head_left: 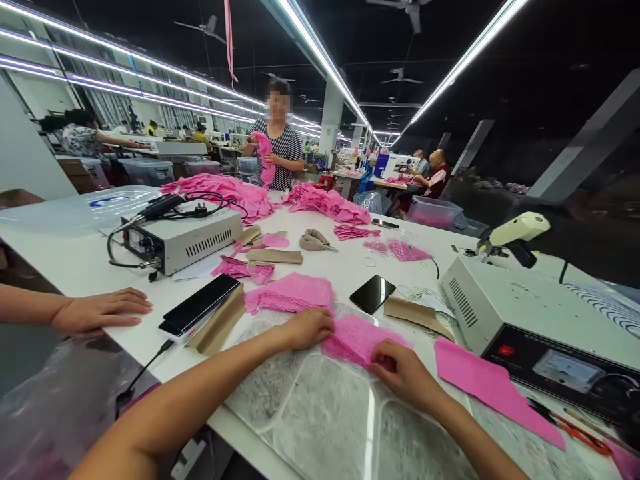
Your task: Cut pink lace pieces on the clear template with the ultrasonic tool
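A piece of pink lace fabric [361, 339] lies in front of me on a clear-covered grey mat [325, 413]. My left hand [311, 328] is closed, its fingertips pinching the fabric's upper left edge. At the lower right edge, my right hand [403, 373] has its fingers curled onto the same fabric, thumb and fingertips together. Just beyond my left hand sits a scalloped stack of pink fabric pieces [297, 293], close against the lace. A flat pink cut piece [495, 387] lies right of my right hand.
A grey machine box [540, 313] stands right, with red-handled scissors [583, 430] before it. Another box [195, 237] carries a cabled handpiece. Phones [373, 293] and brown card strips lie around. A co-worker's hand [103, 312] rests left; another person [277, 150] holds pink fabric across the table.
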`<state>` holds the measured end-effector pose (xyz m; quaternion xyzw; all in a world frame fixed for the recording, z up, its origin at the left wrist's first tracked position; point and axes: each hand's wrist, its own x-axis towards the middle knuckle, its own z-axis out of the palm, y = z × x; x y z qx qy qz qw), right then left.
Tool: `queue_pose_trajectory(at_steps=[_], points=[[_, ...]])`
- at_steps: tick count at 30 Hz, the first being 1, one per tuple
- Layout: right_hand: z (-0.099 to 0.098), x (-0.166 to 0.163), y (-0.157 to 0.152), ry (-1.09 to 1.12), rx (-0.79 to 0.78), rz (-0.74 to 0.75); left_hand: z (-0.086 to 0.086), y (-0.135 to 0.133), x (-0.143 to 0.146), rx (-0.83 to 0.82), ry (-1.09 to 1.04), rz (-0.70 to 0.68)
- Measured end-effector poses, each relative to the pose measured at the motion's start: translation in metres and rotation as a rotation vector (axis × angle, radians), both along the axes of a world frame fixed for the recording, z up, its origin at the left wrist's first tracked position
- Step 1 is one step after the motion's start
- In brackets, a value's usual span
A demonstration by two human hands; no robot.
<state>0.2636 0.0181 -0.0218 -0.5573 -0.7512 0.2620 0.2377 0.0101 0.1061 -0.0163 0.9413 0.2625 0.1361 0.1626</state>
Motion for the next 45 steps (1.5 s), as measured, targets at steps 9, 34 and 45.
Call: queue_pose_trajectory(at_steps=[9, 34, 45], points=[[0.001, 0.007, 0.009, 0.150, -0.084, 0.024, 0.010, 0.002, -0.001, -0.063, 0.107, 0.029], [-0.022, 0.011, -0.005, -0.245, 0.246, -0.324, 0.002, -0.020, -0.002, -0.123, -0.076, 0.413], [-0.027, 0.022, -0.004, -0.026, 0.310, -0.259, -0.006, -0.006, 0.018, -0.850, -0.495, 0.645]])
